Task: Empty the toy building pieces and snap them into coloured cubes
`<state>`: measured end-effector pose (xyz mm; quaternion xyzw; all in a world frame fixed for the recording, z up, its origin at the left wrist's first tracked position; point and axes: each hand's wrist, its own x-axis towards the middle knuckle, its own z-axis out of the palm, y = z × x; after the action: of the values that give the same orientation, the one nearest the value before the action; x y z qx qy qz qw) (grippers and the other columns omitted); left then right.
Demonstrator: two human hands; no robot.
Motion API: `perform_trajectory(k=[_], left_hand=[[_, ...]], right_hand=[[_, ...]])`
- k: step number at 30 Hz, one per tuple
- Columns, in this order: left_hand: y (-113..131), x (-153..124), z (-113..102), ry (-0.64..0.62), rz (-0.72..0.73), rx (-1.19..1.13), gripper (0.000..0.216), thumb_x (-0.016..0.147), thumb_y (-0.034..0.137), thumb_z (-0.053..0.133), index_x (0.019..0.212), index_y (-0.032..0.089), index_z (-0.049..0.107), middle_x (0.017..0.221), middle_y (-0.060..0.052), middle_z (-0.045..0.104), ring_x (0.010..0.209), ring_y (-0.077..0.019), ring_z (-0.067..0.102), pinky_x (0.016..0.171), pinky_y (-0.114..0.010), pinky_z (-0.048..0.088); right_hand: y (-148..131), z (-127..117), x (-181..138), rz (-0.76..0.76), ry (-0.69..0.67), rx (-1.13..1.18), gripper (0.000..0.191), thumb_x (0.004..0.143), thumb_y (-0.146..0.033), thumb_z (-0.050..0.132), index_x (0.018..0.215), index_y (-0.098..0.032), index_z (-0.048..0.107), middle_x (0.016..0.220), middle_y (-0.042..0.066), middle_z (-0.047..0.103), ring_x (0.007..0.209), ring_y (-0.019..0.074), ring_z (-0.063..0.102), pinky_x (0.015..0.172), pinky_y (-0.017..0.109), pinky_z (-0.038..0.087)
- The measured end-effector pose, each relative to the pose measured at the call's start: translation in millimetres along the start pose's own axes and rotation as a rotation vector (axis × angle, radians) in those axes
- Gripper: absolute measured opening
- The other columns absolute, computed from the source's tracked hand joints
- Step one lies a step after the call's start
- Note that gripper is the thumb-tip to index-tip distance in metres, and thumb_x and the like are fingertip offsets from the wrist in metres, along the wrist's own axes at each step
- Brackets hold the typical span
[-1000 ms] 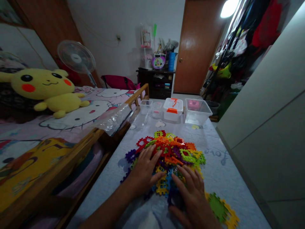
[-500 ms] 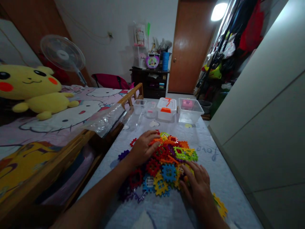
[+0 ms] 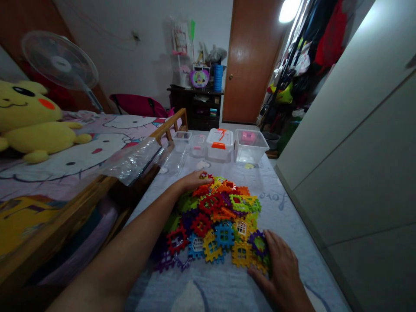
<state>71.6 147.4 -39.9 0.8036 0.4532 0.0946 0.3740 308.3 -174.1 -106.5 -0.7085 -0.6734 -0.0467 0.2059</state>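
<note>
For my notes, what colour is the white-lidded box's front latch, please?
The latch is orange, best seen in the head view.

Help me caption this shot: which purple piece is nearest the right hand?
The purple piece at the right edge of the pile, beside the right hand; the other purple pieces lie farther left.

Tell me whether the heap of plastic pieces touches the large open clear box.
Apart. The head view shows pale blue cloth between the heap and the large open clear box.
</note>
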Motion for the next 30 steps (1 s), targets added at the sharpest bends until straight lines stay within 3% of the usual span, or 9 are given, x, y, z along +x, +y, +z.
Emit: perform_trajectory(k=[3,7,13,16,19,22,25,30], left_hand=[[4,-12,-1,0.003,0.029,-0.077,0.073,0.073,0.060,0.055,0.129,0.013,0.049,0.125,-0.013,0.058,0.104,-0.0255,0.061,0.087,-0.034,0.050],[14,-28,2,-0.013,0.171,-0.141,0.059,0.073,0.040,0.060,0.126,0.014,0.052,0.116,-0.011,0.062,0.094,-0.0213,0.063,0.083,-0.033,0.052],[33,-59,16,0.108,0.397,0.144,0.031,0.080,0.014,0.048,0.105,0.020,0.065,0.107,-0.006,0.068,0.102,-0.0201,0.061,0.096,-0.035,0.045],[41,-80,23,0.167,0.473,0.247,0.029,0.083,0.012,0.048,0.104,0.022,0.066,0.103,-0.006,0.068,0.098,-0.0204,0.060,0.091,-0.036,0.047],[43,-104,30,0.250,0.506,0.309,0.028,0.086,0.016,0.050,0.109,0.022,0.064,0.114,-0.008,0.064,0.107,-0.0223,0.056,0.097,-0.041,0.043],[32,-132,38,0.388,0.461,0.371,0.030,0.089,0.030,0.052,0.117,0.024,0.060,0.128,-0.009,0.057,0.123,-0.0265,0.047,0.108,-0.051,0.031],[6,-158,45,0.518,0.356,0.447,0.039,0.087,0.040,0.055,0.123,0.027,0.056,0.135,-0.009,0.052,0.130,-0.0301,0.040,0.113,-0.058,0.018],[-46,-181,54,0.708,0.015,0.459,0.050,0.084,0.051,0.052,0.127,0.023,0.054,0.136,-0.013,0.048,0.132,-0.0353,0.037,0.109,-0.059,0.025]], right_hand=[[-5,-2,9,-0.021,-0.009,0.074,0.073,0.079,-0.038,0.065,0.142,-0.023,0.031,0.128,0.013,0.055,0.115,0.0316,0.052,0.094,0.049,0.043],[-7,-8,20,-0.090,-0.064,0.151,0.060,0.080,-0.032,0.064,0.135,-0.025,0.043,0.120,0.010,0.059,0.106,0.0273,0.057,0.090,0.044,0.046],[-3,-15,33,-0.158,-0.156,0.274,0.060,0.074,-0.016,0.059,0.133,-0.024,0.048,0.113,0.009,0.059,0.101,0.0254,0.057,0.089,0.042,0.049],[1,-16,41,-0.144,-0.166,0.314,0.054,0.074,-0.016,0.058,0.127,-0.024,0.054,0.110,0.009,0.059,0.101,0.0249,0.057,0.087,0.039,0.051],[6,-16,49,-0.113,-0.151,0.351,0.053,0.073,-0.016,0.059,0.126,-0.023,0.056,0.108,0.009,0.058,0.101,0.0245,0.057,0.086,0.039,0.052],[9,-18,59,-0.088,-0.149,0.409,0.055,0.072,-0.015,0.057,0.126,-0.023,0.055,0.109,0.009,0.057,0.101,0.0235,0.057,0.088,0.038,0.051],[8,-21,74,-0.066,-0.126,0.470,0.051,0.073,-0.016,0.056,0.123,-0.022,0.058,0.109,0.009,0.057,0.102,0.0233,0.058,0.089,0.038,0.050],[-3,-30,106,-0.100,-0.101,0.546,0.045,0.076,-0.023,0.058,0.121,-0.021,0.059,0.113,0.010,0.058,0.105,0.0242,0.058,0.092,0.040,0.049]])
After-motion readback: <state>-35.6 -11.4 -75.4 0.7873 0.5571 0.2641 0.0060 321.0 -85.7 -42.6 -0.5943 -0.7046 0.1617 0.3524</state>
